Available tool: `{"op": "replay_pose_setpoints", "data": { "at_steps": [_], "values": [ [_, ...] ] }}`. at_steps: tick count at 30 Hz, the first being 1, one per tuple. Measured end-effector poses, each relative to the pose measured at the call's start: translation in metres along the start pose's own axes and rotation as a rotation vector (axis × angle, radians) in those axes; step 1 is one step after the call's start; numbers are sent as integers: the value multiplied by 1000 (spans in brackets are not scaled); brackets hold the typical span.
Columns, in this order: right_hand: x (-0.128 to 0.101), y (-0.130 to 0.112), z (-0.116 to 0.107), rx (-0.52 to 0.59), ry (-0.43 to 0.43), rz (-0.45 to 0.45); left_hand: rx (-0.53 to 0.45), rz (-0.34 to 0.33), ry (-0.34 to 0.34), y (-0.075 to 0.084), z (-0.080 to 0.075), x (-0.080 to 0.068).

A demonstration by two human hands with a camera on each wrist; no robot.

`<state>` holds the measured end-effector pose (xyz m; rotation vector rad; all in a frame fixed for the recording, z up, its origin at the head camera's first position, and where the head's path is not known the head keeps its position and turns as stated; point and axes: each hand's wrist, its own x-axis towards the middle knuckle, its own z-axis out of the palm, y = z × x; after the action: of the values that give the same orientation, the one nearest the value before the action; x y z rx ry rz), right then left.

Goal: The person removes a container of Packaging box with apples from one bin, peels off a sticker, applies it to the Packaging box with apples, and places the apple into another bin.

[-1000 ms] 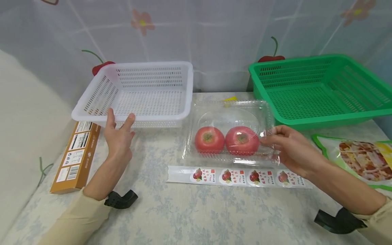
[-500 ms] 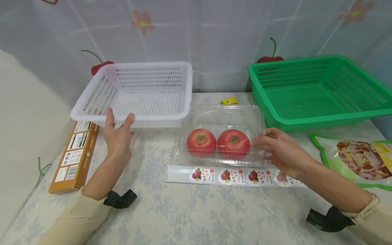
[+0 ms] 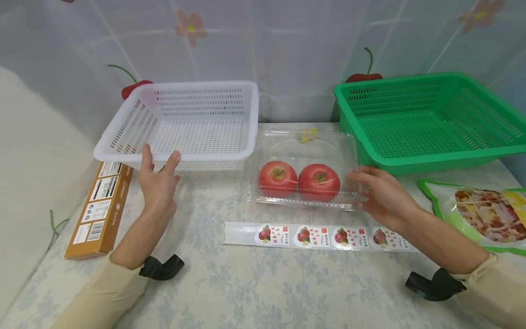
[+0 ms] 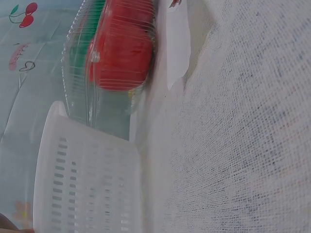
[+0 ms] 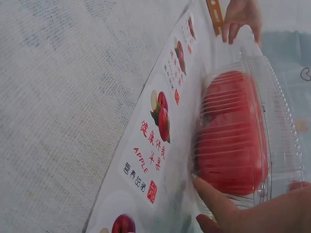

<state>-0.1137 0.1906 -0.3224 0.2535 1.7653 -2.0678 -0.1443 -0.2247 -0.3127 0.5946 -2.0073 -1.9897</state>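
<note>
— What are the hands doing, from where you stand?

— The right hand (image 3: 380,194) reaches in from the right, forearm low over the table (image 3: 255,283). Its fingers curl round the right end of the clear clamshell box (image 3: 304,171), thumb on the near edge. The left hand (image 3: 158,180) rests against the front rim of the white basket (image 3: 193,123), fingers straight and spread, thumb up, gripping nothing.

— And the box itself?

— Transparent ribbed plastic, lid down, sitting flat on the flowered tablecloth. Two red apples (image 3: 299,179) lie side by side inside, touching, stems up. The box stands between the white basket and the green basket (image 3: 427,119), just beyond a long strip of apple labels (image 3: 320,236).

— Do the wrist cameras add anything?

— The right wrist view shows a fingertip (image 5: 214,201) pressed to the lower wall of the box right against an apple, and the word APPLE printed on the labels, which the head view leaves unreadable. The left wrist view shows no hand at all, only the basket's slotted wall (image 4: 87,184) with the box behind it. Only the head view takes in the brown carton (image 3: 100,210) at the left and the snack bag (image 3: 485,214) at the right.
</note>
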Motion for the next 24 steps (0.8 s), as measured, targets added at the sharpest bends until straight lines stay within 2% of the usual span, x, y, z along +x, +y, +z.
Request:
{"op": "replay_pose_setpoints", "data": {
  "at_steps": [8,17,20,24],
  "values": [
    [6,0,5,99,34,-7,4,0,2,0,0,0],
    [10,-1,4,90,23,1,1,4,-3,0,0,1],
    [6,1,3,47,20,-16,14,14,-10,0,0,1],
    [-10,11,1,-116,44,-12,50,22,-26,-2,-2,0]
  ]
}}
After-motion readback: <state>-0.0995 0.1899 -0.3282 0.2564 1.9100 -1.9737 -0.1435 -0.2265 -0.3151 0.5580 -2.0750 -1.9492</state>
